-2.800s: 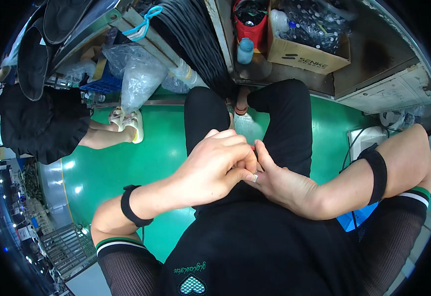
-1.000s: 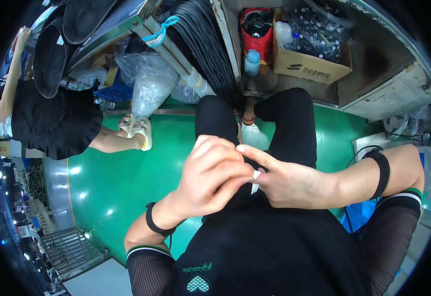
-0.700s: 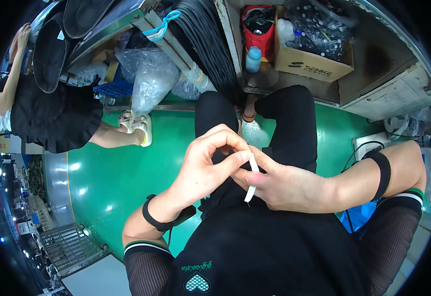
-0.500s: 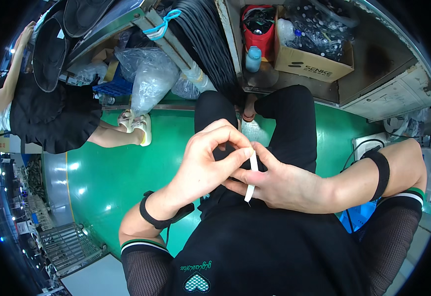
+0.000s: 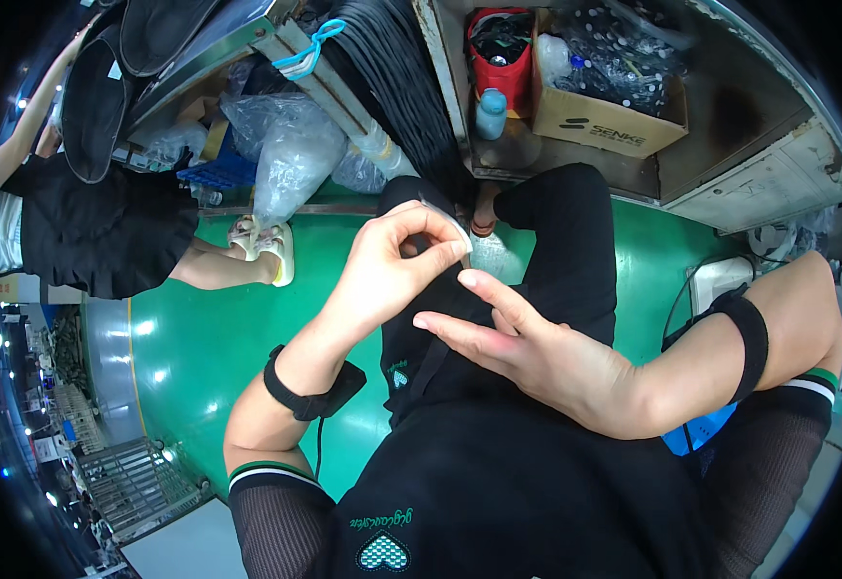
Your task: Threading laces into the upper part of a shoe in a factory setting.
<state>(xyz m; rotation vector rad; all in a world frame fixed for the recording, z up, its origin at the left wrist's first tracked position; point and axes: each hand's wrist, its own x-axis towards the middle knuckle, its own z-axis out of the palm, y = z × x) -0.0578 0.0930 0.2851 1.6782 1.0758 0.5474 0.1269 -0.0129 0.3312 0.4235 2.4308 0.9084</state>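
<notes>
Above my knees, my left hand (image 5: 382, 261) is closed in a pinch, with thumb and forefinger tips pressed together. Between them is a thin white strip (image 5: 458, 228), which runs back along the forefinger; part of it is hidden by the fingers. To the right and slightly nearer, my right hand (image 5: 551, 362) is open. Its fingers are apart and point toward the left hand, and nothing shows in them. A small gap separates the two hands. Each forearm wears a black strap.
Ahead stands a metal cabinet (image 5: 730, 174) with a cardboard box (image 5: 604, 135), a red container (image 5: 500, 72) and a blue-capped bottle (image 5: 490, 114). Black cables (image 5: 392, 87) hang beside it. Plastic bags (image 5: 291, 164) lie ahead-left, near another person in a black skirt (image 5: 112, 222).
My right hand has let go of the white strip and drawn slightly away, its fingers spreading. My left hand has moved a little forward and left, carrying the strip.
</notes>
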